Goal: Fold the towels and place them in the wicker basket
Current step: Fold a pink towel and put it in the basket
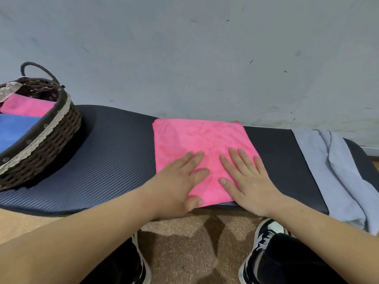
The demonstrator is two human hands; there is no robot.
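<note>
Head: hands (176, 181) (249, 181) flat on towel (196, 138)

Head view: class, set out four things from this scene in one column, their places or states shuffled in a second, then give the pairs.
1 spread pink towel
2 blue towel
3 grey cloth
4 wicker basket

A draped over the right end of the mat
B flat under the left hand and right hand
C inside the basket
D standing at the mat's left end

Pairs: 1-B, 2-C, 3-A, 4-D

dark ribbed mat (114, 160) | scuffed grey wall (205, 58) | speckled tan floor (184, 253) | black-white shoes (266, 231)
</note>
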